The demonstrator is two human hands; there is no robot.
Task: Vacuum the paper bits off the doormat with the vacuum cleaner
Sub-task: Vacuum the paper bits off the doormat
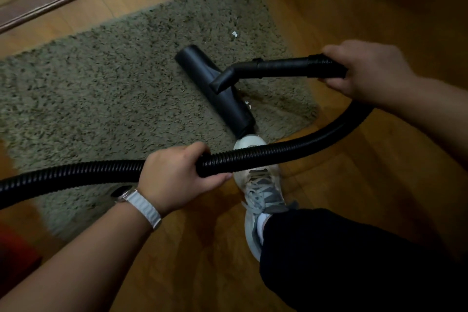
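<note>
Vacuuming doormat (114, 78): right hand (367, 68) gripping wand (281, 67), left hand (174, 175) gripping hose (266, 157).
Paper bit (234, 34) lying upper-right of nozzle (215, 88), nearer right hand.

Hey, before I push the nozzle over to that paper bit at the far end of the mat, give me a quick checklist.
1. Right hand grips wand: ok.
2. Left hand holds hose up off the floor: ok.
3. Nozzle rests on doormat: ok.
4. Path from nozzle to paper bit free of other things: ok.
5. Mat by nozzle's right edge cleaned: not ok, small bits lie there.
6. Suction on: cannot tell.
</note>
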